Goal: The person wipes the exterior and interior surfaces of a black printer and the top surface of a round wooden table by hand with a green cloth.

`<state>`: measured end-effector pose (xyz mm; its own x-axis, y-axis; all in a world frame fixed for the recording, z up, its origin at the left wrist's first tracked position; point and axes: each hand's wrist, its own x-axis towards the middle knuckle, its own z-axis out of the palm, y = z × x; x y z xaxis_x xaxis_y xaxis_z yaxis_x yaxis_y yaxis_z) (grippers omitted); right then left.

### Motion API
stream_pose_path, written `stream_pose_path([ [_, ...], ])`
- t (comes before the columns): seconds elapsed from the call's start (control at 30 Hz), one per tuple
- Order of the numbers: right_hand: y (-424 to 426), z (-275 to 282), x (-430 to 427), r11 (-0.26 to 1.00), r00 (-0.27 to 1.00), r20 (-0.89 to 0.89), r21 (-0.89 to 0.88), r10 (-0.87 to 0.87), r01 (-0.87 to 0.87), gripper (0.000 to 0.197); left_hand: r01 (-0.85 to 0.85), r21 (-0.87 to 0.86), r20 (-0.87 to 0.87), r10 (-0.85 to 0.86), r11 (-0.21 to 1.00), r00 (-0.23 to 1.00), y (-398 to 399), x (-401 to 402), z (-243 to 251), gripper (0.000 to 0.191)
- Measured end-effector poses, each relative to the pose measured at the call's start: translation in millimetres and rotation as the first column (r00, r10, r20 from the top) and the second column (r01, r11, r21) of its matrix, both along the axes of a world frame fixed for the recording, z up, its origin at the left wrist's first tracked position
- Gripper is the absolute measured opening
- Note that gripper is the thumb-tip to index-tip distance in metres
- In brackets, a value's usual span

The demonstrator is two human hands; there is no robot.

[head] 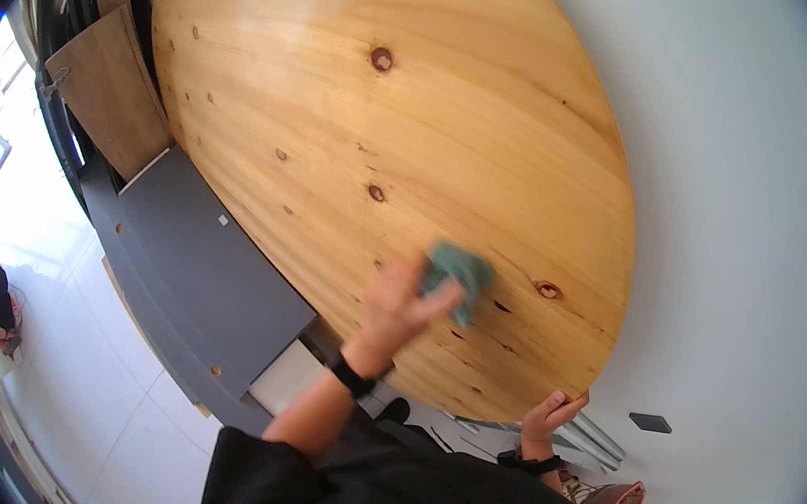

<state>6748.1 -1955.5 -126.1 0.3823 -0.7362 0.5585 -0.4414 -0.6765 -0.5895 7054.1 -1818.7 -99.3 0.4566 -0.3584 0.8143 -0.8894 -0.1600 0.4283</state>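
A teal cloth (461, 279) is pressed against a varnished, knotty pine tabletop (434, 135) with a rounded outline. My left hand (399, 305), blurred, holds this cloth, its thumb and fingers spread over it. At the tabletop's lower end, my right hand (553, 413) grips the rim with the thumb on the near side. Several dark knots and small cracks mark the wood near the cloth. Part of the cloth is hidden by my left fingers.
Grey panels (202, 277) stand along the tabletop's left side, with a brown wooden board (112, 91) above them. A pale wall (726, 174) is on the right, with a dark plate (650, 423) low on it. Metal tubes (593, 440) lie below my right hand. White tiled floor (102, 380) extends left.
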Motion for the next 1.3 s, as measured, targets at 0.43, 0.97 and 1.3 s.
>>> stream_pose_path([
  [0.43, -1.7, 3.9, 14.1, 0.999, 0.996, 0.084, -0.035, 0.017, -0.014, 0.064, -0.532, -0.087, -0.440, 0.446, 0.843, 0.779, 14.7, 221.5, 38.5, 0.046],
  [0.97, -2.0, 1.9, 9.1, 0.999, 0.999, 0.032, -0.028, -0.032, 0.033, 0.064, -0.454, -0.131, -0.136, 0.437, 0.881, 0.889, -0.5, 167.4, 71.9, 0.051],
  [1.3, -2.2, 5.9, 18.5, 0.991, 0.998, 0.053, -0.121, -0.047, 0.053, 0.062, -0.336, -0.091, -0.263, 0.303, 0.937, 0.916, -0.8, 137.3, 17.7, 0.052],
])
